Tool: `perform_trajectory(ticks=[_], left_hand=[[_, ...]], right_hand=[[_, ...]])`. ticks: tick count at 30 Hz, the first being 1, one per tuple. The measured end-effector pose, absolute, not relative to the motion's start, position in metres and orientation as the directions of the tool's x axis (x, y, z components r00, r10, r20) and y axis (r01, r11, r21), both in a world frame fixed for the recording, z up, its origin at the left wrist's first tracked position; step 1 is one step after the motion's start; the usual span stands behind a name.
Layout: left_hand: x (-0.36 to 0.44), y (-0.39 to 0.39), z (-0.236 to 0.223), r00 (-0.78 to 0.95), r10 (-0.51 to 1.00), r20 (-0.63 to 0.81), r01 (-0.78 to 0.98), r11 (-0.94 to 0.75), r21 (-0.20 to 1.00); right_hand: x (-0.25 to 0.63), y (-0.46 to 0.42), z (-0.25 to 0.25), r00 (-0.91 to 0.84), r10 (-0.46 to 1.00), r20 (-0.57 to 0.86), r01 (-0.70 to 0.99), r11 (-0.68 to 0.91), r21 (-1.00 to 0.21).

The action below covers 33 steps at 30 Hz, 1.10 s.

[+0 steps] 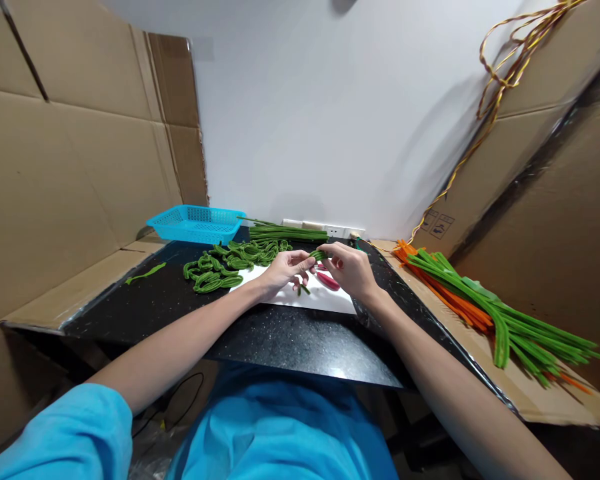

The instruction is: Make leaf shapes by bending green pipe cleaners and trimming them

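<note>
Between both hands is a dark green pipe cleaner (319, 255), bent into a compact shape above a white sheet (280, 298). My left hand (286, 272) pinches its left end with thumb and forefinger, and a short green end hangs below the fingers. My right hand (349, 268) is closed on its right side. Red-handled pliers (327, 281) lie on the sheet under the hands, partly hidden. Left of the sheet sit several looped green pipe-cleaner pieces (215, 272). Behind the hands lies a bundle of straight green pipe cleaners (287, 233).
A blue plastic basket (195, 225) stands at the back left of the black table (300, 340). Bright green and orange pipe cleaners (473, 307) lie on cardboard at the right. Twisted yellow wire (467, 157) runs down to a power strip (335, 231) by the wall.
</note>
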State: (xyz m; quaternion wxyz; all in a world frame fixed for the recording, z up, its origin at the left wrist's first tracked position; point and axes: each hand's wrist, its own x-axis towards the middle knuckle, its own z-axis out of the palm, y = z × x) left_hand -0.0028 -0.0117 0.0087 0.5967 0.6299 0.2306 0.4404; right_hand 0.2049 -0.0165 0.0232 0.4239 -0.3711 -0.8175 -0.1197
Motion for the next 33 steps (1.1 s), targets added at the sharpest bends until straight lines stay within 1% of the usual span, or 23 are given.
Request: perform_trajectory(ticks=[4, 9, 19, 24, 29, 33], left_hand=[[-0.004, -0.008, 0.009, 0.43, 0.855, 0.289, -0.245, -0.197, 0.949], [-0.006, -0.003, 0.009, 0.376, 0.879, 0.294, -0.23, -0.219, 0.948], [-0.015, 0.01, 0.009, 0.224, 0.923, 0.311, -0.173, -0.277, 0.945], [-0.014, 0.008, 0.008, 0.269, 0.918, 0.292, -0.114, -0.271, 0.956], [-0.014, 0.01, 0.006, 0.269, 0.918, 0.293, -0.095, -0.277, 0.956], [-0.015, 0.006, 0.01, 0.319, 0.901, 0.293, -0.088, -0.279, 0.956]], right_hand=[[0.208, -0.015, 0.022, -0.34, 0.496, 0.799, 0.719, 0.685, -0.12], [0.209, -0.012, 0.021, -0.318, 0.495, 0.809, 0.734, 0.669, -0.121], [0.214, -0.005, 0.017, -0.272, 0.543, 0.795, 0.784, 0.603, -0.144], [0.21, -0.011, 0.022, -0.296, 0.57, 0.766, 0.749, 0.636, -0.185], [0.205, -0.021, 0.029, -0.443, 0.578, 0.685, 0.621, 0.749, -0.23], [0.202, -0.017, 0.026, -0.412, 0.581, 0.702, 0.591, 0.757, -0.279]])
